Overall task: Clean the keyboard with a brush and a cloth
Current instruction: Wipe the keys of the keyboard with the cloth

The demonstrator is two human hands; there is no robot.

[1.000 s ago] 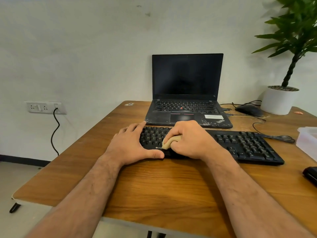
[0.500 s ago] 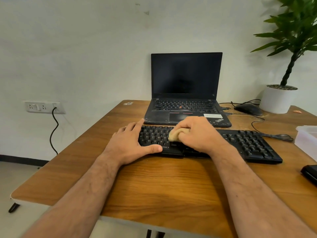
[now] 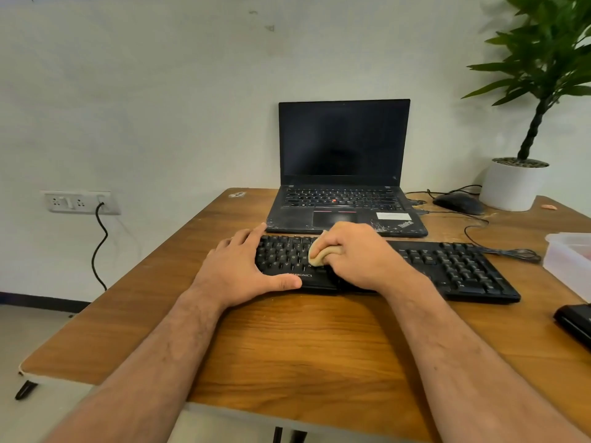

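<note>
A black keyboard [image 3: 447,266] lies across the wooden table [image 3: 303,346] in front of the laptop. My left hand [image 3: 243,266] lies flat over the keyboard's left end, fingers straight, thumb along its front edge. My right hand [image 3: 355,254] grips a bunched tan cloth [image 3: 319,255] and presses it on the keys left of the middle. Most of the cloth is hidden under the fingers. No brush is in view.
An open black laptop [image 3: 343,174] stands right behind the keyboard. A mouse [image 3: 459,203] and a white plant pot [image 3: 511,185] sit at the back right. A clear plastic box [image 3: 569,260] and a black object [image 3: 574,321] lie at the right edge. The keyboard's cable [image 3: 511,251] runs behind it.
My right hand has slid the cloth from the keyboard's front rows toward its back rows. The left hand has stayed on the left end.
</note>
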